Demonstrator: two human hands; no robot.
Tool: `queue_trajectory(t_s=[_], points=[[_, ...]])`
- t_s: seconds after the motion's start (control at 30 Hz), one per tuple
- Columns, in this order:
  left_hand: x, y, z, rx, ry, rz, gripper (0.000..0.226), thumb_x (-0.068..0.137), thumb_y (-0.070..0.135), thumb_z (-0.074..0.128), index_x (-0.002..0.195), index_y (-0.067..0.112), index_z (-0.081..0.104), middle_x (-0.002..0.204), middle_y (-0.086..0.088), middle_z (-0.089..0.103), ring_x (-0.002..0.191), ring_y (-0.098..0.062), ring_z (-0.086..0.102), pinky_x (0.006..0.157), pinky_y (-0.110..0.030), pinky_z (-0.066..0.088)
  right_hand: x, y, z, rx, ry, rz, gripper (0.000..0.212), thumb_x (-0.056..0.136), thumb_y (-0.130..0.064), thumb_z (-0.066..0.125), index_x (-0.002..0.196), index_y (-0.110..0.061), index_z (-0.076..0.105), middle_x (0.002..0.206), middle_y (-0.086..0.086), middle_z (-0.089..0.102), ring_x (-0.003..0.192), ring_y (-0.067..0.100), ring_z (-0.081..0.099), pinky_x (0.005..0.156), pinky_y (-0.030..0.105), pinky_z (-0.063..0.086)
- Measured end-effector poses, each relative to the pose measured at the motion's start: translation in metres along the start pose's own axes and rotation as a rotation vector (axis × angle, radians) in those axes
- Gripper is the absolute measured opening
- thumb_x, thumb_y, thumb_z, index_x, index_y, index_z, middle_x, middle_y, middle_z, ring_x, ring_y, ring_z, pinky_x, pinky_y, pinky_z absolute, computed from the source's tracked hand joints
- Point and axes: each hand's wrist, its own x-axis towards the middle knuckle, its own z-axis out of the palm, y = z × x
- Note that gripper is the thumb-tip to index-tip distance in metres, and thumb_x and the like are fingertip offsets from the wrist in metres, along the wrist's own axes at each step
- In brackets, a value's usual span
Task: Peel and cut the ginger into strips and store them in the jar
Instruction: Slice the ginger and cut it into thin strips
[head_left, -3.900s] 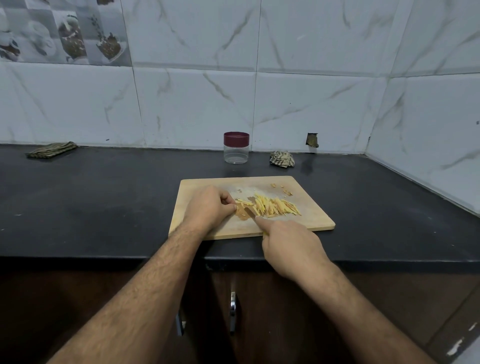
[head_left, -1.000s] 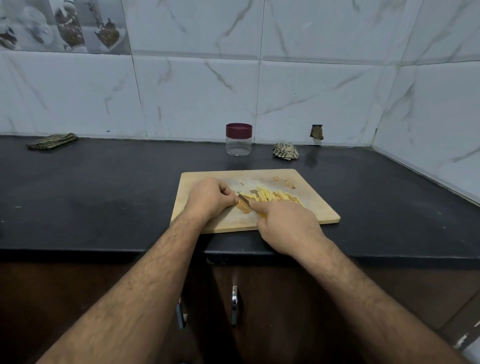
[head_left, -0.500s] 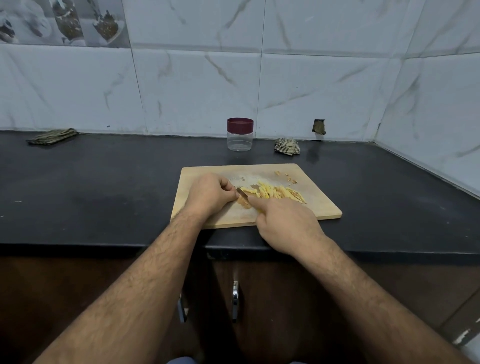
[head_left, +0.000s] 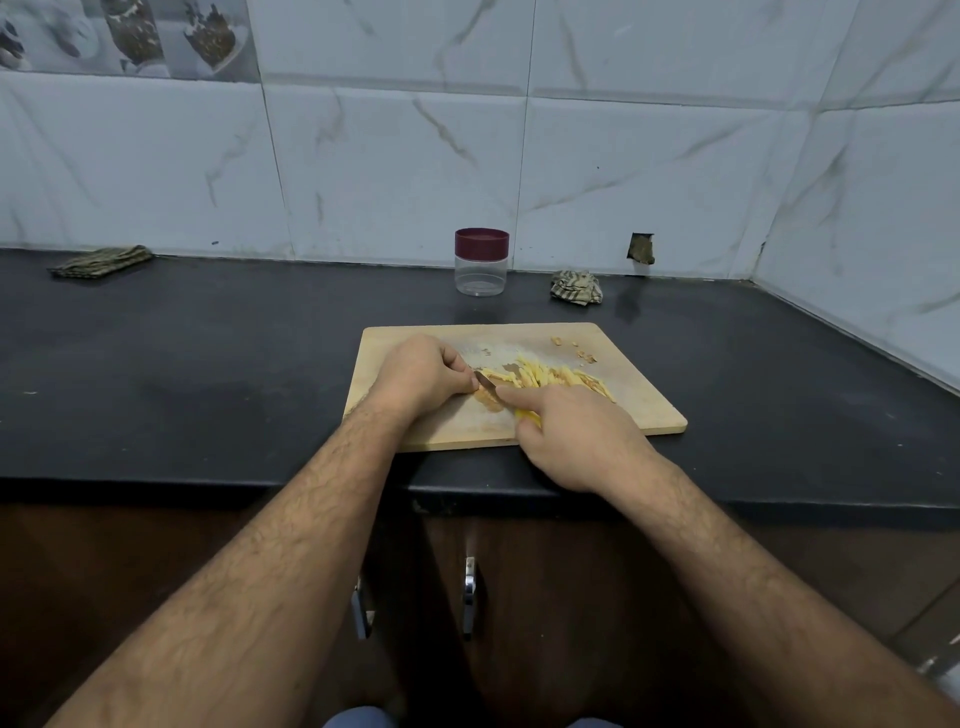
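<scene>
A wooden cutting board (head_left: 639, 395) lies on the black counter. On it sits a pile of yellow ginger strips (head_left: 550, 376). My left hand (head_left: 421, 374) holds down a ginger piece (head_left: 488, 399) with curled fingers at the pile's left end. My right hand (head_left: 576, 436) grips a small knife (head_left: 488, 383) by its yellow handle, index finger laid along the blade, the tip against the ginger piece. A clear jar (head_left: 481, 262) with a maroon lid stands closed behind the board near the wall.
Small peel scraps (head_left: 582, 352) lie at the board's far right. A crumpled cloth (head_left: 575, 287) sits right of the jar, a folded cloth (head_left: 101, 262) far left by the wall. The tiled wall turns a corner at the right. Cabinet handles (head_left: 469, 592) are below the counter edge.
The camera has tilted so the scene sits lower in view. Both hands stay at the ginger, the knife blade shifting slightly at the piece's edge; the strip pile is much the same.
</scene>
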Motion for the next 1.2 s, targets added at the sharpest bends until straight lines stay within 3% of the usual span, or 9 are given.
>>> queue_trajectory(t_s=[0.43,0.73,0.93,1.03,1.2], points=[[0.001,-0.004,0.003,-0.007,0.037,0.026,0.009,0.079,0.022,0.078,0.071,0.020,0.076,0.084,0.013,0.074,0.087,-0.004,0.065,0.080,-0.025,0.051,0.005,-0.003,0.000,-0.036,-0.022,-0.017,0.049,0.100,-0.028,0.037,0.145,-0.047,0.039,0.144,0.001,0.053,0.129,0.023,0.049,0.100,0.037,0.046],[-0.004,-0.003,0.004,0.017,0.065,0.033,0.008,0.081,0.026,0.078,0.076,0.019,0.077,0.082,0.015,0.071,0.081,0.001,0.060,0.066,-0.017,0.042,-0.016,0.006,-0.001,-0.140,-0.034,-0.030,0.054,0.102,-0.025,0.034,0.151,-0.047,0.027,0.145,-0.002,0.050,0.129,0.021,0.048,0.086,0.034,0.044],[-0.005,-0.004,0.005,0.021,0.068,0.040,0.009,0.081,0.026,0.078,0.074,0.020,0.076,0.084,0.015,0.072,0.082,0.001,0.062,0.068,-0.019,0.043,-0.033,0.009,0.003,-0.161,-0.013,-0.014,0.056,0.101,-0.024,0.036,0.151,-0.046,0.025,0.127,0.000,0.060,0.111,0.020,0.055,0.068,0.031,0.040],[-0.005,-0.005,0.005,0.026,0.071,0.043,0.010,0.081,0.026,0.077,0.075,0.020,0.076,0.083,0.016,0.071,0.082,-0.001,0.062,0.071,-0.022,0.046,-0.027,0.005,0.005,-0.139,0.028,0.006,0.055,0.101,-0.023,0.036,0.151,-0.045,0.027,0.128,0.000,0.060,0.113,0.021,0.054,0.071,0.032,0.041],[-0.006,-0.004,0.005,0.019,0.066,0.048,0.011,0.083,0.025,0.076,0.075,0.018,0.075,0.085,0.015,0.072,0.081,0.001,0.061,0.068,-0.019,0.044,-0.017,0.003,0.003,-0.094,0.038,0.064,0.053,0.102,-0.021,0.036,0.151,-0.041,0.031,0.136,-0.001,0.057,0.124,0.022,0.051,0.090,0.034,0.046]])
